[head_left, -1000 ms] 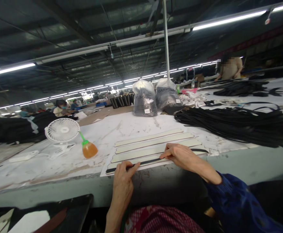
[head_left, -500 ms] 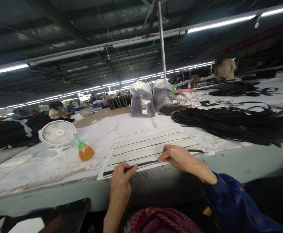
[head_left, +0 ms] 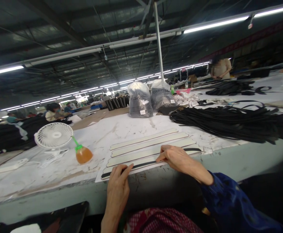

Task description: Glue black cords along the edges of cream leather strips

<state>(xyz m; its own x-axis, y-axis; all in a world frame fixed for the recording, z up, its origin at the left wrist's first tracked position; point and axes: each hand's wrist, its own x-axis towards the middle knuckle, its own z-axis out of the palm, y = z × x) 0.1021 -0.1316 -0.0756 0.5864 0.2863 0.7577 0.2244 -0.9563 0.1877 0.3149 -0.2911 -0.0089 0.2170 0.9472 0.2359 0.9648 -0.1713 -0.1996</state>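
Observation:
A narrow black strip [head_left: 145,164] lies along the nearest of several long cream pieces [head_left: 153,151] with dark, wavy-ended outlines, near the table's front edge. My left hand [head_left: 118,184] is over its left part, with bent fingers and thumb closed on the strip; the fingertips are partly hidden. Farther right, my right hand [head_left: 176,158] pinches the same strip between thumb and fingers. The strip's right end shows beyond this hand, curving slightly upward. White paper lies under the cream pieces.
A white fan [head_left: 54,135] and a bottle of orange liquid [head_left: 83,154] with a green spout stand at left. A heap of black strips [head_left: 228,121] lies at right. Two filled plastic bags [head_left: 140,100] stand behind. A person [head_left: 221,68] works at far right.
My left hand has slid slightly left along the black strip, while my right hand stays at nearly the same spot on it. The whole view has shifted a little.

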